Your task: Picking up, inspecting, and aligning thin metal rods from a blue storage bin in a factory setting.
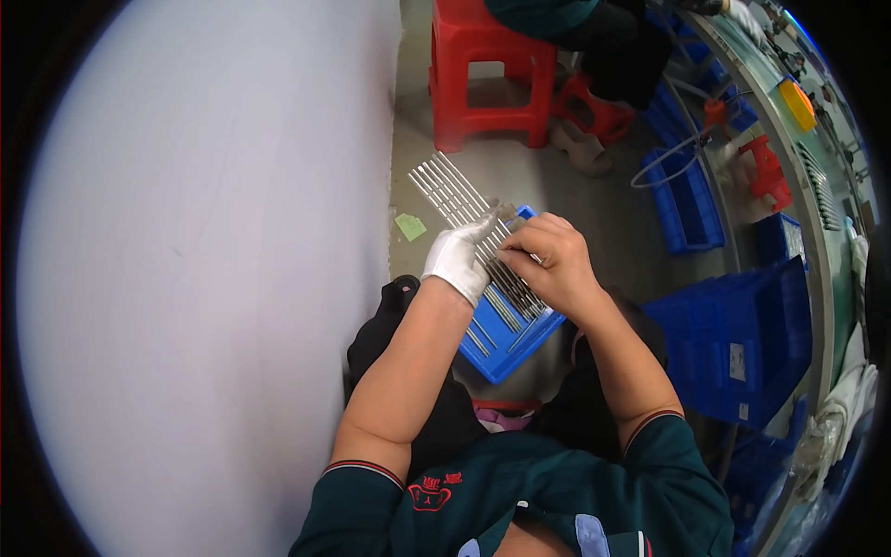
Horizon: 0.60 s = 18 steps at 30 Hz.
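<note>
A row of several thin metal rods [448,193] lies slanted in my left hand [461,255], which wears a white glove with greyed fingertips. Its fingers are closed round the rods over a shallow blue tray [499,365]. My right hand [557,260] is bare and bent over the same rods, thumb and forefinger pinched together at their edge. Whether a single rod sits in that pinch is too small to make out. More rods [501,308] rest in the tray below, partly covered by my hands.
A red stool [492,79] with a seated co-worker stands ahead. White wall [204,278] runs along my left. Blue bins [733,339] and a long workbench [784,130] are on the right. A green paper slip [409,226] lies on the floor by the wall.
</note>
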### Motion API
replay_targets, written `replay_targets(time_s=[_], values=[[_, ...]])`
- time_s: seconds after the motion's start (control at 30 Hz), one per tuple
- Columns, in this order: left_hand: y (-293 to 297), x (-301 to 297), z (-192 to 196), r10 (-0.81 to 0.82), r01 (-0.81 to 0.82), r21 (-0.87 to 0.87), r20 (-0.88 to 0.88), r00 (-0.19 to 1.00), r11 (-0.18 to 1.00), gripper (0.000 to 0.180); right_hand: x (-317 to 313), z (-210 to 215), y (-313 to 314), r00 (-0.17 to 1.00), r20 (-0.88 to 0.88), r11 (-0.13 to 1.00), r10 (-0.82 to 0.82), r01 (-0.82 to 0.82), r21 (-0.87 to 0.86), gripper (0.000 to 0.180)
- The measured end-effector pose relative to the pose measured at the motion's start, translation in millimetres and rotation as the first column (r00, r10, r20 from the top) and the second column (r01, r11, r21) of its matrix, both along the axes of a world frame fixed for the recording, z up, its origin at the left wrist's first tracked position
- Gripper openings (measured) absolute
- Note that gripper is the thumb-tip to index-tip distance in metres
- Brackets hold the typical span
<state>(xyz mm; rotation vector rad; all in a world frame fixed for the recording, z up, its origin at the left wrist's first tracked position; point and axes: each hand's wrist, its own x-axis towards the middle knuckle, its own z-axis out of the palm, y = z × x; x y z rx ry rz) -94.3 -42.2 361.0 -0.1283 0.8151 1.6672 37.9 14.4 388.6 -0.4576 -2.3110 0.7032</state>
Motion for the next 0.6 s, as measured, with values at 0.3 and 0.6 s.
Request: replay_targets(time_s=[0.3, 0.6], values=[[1, -4, -10, -0.015, 0.016, -0.025, 0.031, 0.999, 1.0, 0.021, -1, 5, -5, 0.99, 0.136, 0.991, 0.026, -0.043, 0.126, 0.009], [3, -4, -15, -0.008, 0.008, 0.003, 0.016, 1.0, 1.0, 0.021, 3, 8, -3, 0.999, 0.027, 1.0, 0.021, -0.021, -0.002, 0.008]])
